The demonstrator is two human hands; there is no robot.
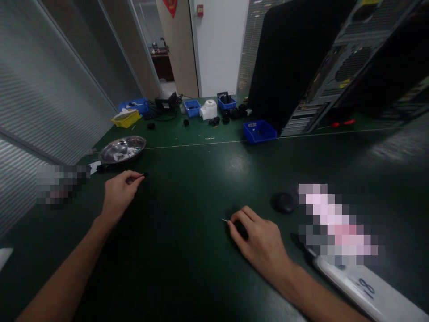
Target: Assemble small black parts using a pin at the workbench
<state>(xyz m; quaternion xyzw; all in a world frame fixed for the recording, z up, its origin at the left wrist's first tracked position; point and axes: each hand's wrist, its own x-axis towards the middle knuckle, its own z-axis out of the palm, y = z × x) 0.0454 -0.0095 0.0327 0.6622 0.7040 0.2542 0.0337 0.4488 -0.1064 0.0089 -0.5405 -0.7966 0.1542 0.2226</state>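
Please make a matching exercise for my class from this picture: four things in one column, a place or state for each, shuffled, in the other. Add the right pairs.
Things
1. Left hand
2. Right hand
3. Steel bowl
4. Yellow tray

Places and states
A. Curled around a dark tool with a thin, pale tip
B. At the far left, beside a blue tray
C. Holding white scraps
D. Pinching a small dark piece

Pairs: 1-D, 2-A, 3-C, 4-B
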